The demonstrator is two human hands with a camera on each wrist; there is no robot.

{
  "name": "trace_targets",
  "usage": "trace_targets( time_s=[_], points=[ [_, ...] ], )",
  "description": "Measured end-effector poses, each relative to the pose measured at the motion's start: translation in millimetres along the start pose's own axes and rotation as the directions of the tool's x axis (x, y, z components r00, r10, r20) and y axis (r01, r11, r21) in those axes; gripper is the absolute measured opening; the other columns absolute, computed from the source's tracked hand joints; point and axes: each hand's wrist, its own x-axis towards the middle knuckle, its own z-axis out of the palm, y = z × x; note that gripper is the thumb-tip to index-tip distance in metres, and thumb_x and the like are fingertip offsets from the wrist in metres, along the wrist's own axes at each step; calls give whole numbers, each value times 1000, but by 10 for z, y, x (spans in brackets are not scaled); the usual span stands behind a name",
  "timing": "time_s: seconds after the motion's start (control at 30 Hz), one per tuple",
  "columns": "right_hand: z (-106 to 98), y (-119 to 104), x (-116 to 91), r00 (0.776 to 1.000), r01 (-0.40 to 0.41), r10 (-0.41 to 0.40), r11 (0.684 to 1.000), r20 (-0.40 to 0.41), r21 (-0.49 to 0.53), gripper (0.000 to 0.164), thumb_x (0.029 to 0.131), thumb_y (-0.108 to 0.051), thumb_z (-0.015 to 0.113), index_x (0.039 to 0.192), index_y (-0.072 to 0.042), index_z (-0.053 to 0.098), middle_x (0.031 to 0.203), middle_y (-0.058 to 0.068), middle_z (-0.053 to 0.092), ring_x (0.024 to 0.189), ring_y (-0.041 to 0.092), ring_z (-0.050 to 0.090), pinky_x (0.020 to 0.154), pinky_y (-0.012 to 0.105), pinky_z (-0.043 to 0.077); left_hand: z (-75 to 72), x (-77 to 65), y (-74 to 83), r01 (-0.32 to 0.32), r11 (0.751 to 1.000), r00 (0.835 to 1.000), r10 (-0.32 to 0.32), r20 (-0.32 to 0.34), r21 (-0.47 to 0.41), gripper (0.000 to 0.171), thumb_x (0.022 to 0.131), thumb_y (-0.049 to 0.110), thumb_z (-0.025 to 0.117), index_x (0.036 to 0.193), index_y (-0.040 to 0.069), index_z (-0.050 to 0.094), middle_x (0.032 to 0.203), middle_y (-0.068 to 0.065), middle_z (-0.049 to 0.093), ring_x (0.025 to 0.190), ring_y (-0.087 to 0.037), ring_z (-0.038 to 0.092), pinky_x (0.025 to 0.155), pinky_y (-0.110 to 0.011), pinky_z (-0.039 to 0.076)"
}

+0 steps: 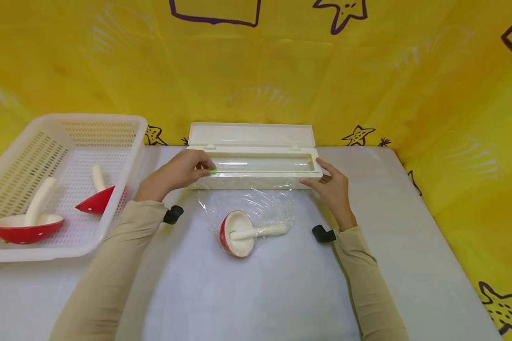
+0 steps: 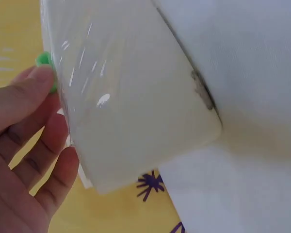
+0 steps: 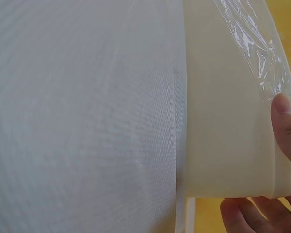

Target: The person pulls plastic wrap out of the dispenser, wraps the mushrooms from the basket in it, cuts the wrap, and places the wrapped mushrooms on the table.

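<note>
A white cling film dispenser (image 1: 256, 183) stands at the back of the table with its lid raised and a film roll inside. My left hand (image 1: 181, 171) pinches the small green cutter slider (image 2: 44, 60) near the left end of its front edge. At the right end, my right hand (image 1: 330, 186) grips the dispenser's corner, thumb on the front face and fingers round the side. Clear cling film (image 1: 249, 201) hangs over the front onto the table. It reaches a mushroom ornament (image 1: 239, 237) with a red hollow cap and white stem, lying in front of the dispenser.
At the left, a white perforated basket (image 1: 138, 128) holds a red-capped mushroom (image 1: 27, 232) and another mushroom (image 1: 96, 201). A yellow patterned cloth (image 1: 256, 61) hangs behind the table and along its right side.
</note>
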Motion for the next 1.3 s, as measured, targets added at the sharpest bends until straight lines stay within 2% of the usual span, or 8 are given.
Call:
trace_targets(
  time_s=[0.2, 0.4, 0.7, 0.87, 0.97, 1.13, 1.23, 1.3],
  points=[
    [-15, 2, -9, 1000, 1, -1, 1000, -6, 8, 76, 71, -10, 89, 139, -4, 56, 143, 19, 54, 88, 18, 72, 62, 10, 52, -63, -190, -70, 100, 994, 994, -98, -46, 35, 15, 90, -2, 67, 104, -4, 72, 99, -18, 72, 89, -31, 64, 83, -45, 52],
    [-6, 11, -6, 1000, -1, 1, 1000, 5, 16, 76, 72, -11, 89, 140, -4, 55, 145, 19, 53, 80, 0, 68, 63, 10, 53, -28, -288, -117, 94, 995, 990, -89, -109, 40, 16, 91, -3, 65, 105, -6, 71, 102, -23, 63, 93, -37, 58, 86, -48, 48],
    [-35, 9, -4, 1000, -21, 21, 1000, 22, -7, 76, 74, -16, 88, 142, -8, 54, 146, 18, 51, 85, 15, 70, 61, 10, 51, 21, -436, -215, 213, 977, 962, -210, -177, -2, 20, 96, 2, 59, 115, -2, 67, 101, -22, 70, 85, -33, 60, 76, -43, 48],
    [-52, -18, -5, 997, -45, 49, 997, 62, -64, 79, 76, -21, 87, 145, -7, 50, 147, 18, 50, 101, 33, 68, 70, 14, 54, 217, -555, -191, 310, 948, 915, -320, -248, -77, 32, 102, 15, 51, 130, 0, 49, 104, -24, 70, 91, -36, 65, 78, -46, 49],
    [-49, -51, -1, 997, 7, 0, 995, 74, -103, 72, 78, -18, 86, 141, -4, 54, 148, 17, 48, 115, 34, 61, 89, 29, 56, 334, -606, -168, 359, 921, 881, -389, -269, -155, 37, 102, 21, 49, 132, -1, 44, 107, -23, 70, 92, -35, 67, 78, -44, 49],
    [-25, -104, -6, 984, 169, -156, 971, 86, -170, 44, 78, -15, 85, 117, 0, 70, 145, 21, 45, 134, 37, 43, 111, 53, 40, 420, -642, -99, 429, 873, 843, -479, -242, -234, 52, 103, 40, 46, 131, -4, 44, 111, -25, 68, 97, -37, 64, 80, -45, 48],
    [-18, -136, -18, 969, 246, -232, 949, 90, -199, 27, 79, -12, 83, 103, 0, 76, 143, 24, 47, 134, 40, 43, 113, 54, 35, 434, -651, -69, 469, 854, 847, -507, -162, -224, 61, 102, 53, 41, 128, -2, 50, 113, -23, 66, 101, -37, 60, 83, -45, 47],
    [-18, -160, -24, 960, 280, -268, 936, 87, -215, 19, 81, -11, 82, 96, 0, 77, 142, 24, 48, 133, 40, 45, 112, 55, 35, 453, -639, -57, 459, 860, 861, -492, -125, -225, 61, 101, 55, 42, 127, 1, 54, 115, -21, 66, 104, -35, 60, 85, -45, 47]
  ],
)
